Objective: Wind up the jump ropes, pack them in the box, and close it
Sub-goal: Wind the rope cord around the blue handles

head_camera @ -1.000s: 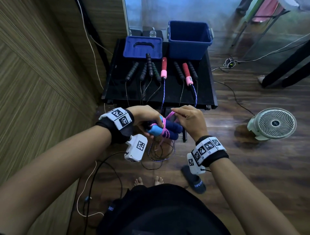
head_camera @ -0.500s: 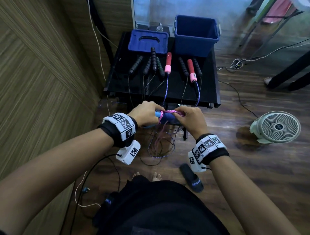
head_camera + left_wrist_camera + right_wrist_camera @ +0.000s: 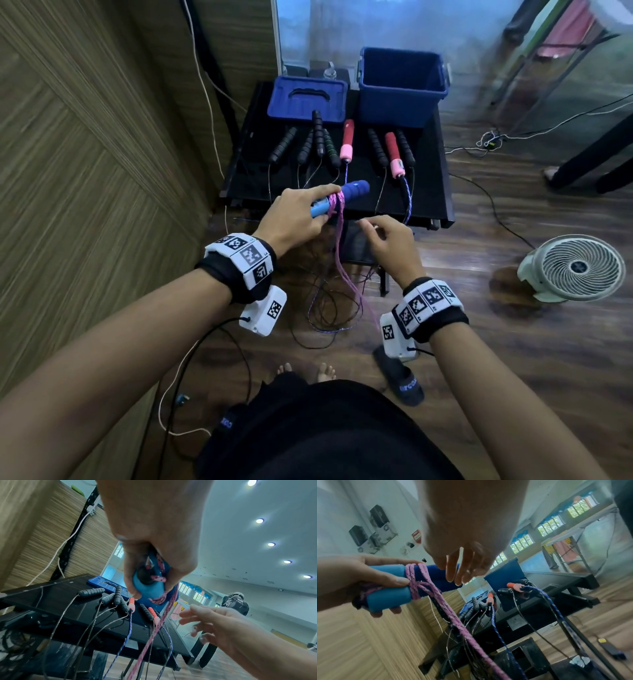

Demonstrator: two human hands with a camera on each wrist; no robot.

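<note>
Over the counter's (image 3: 239, 164) near edge, the left hand (image 3: 294, 219) grips both blue handles (image 3: 354, 190) side by side, so pink rope (image 3: 337, 240) can coil round them. Right hand (image 3: 390, 243), fingers loose and empty, sits beside the hanging rope. Open box (image 3: 402, 99) waits behind.

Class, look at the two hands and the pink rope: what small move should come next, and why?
Probably the right hand takes the hanging pink rope again for another turn. It is empty beside the rope, only a few turns lie round the blue handles held by the left hand, and much rope hangs loose.
</note>
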